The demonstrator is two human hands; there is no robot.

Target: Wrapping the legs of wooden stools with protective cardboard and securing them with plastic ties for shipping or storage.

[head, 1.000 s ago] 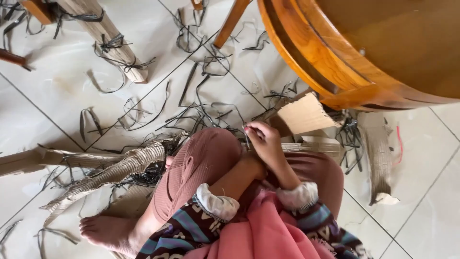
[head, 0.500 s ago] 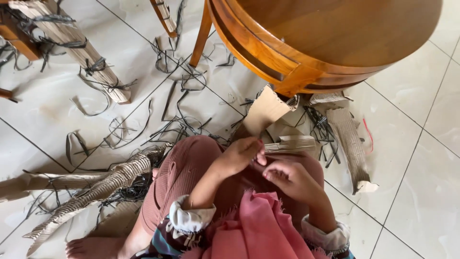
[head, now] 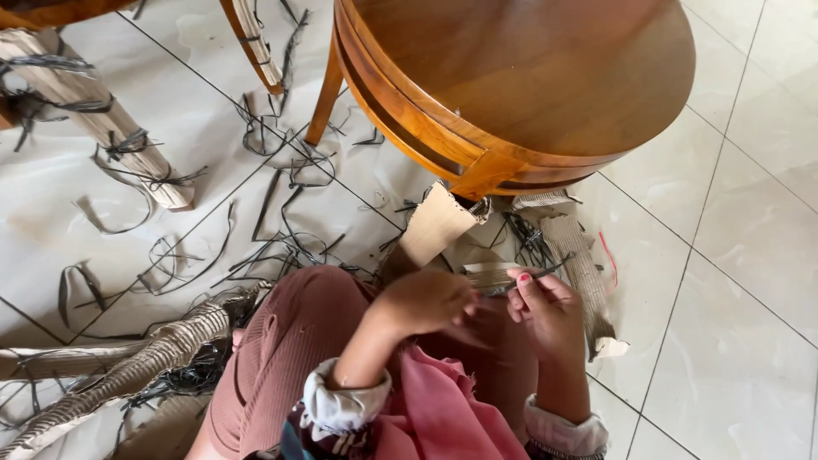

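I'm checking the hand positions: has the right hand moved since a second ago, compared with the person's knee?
Yes. The right hand has come out from behind the left hand and now sits to its right, off the knee, fingers on a dark strap.

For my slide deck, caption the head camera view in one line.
Seated on a tiled floor, left hand and right hand work a dark strap beside a round wooden table.

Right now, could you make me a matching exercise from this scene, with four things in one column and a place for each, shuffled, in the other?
Things:
1. table
2. straps
3. right hand
4. wrapped leg

Places:
A. top left, on the tiles
B. top, above the hands
C. pinching a dark strap by the knees
D. strewn over the floor, centre left

Pairs: 1-B, 2-D, 3-C, 4-A
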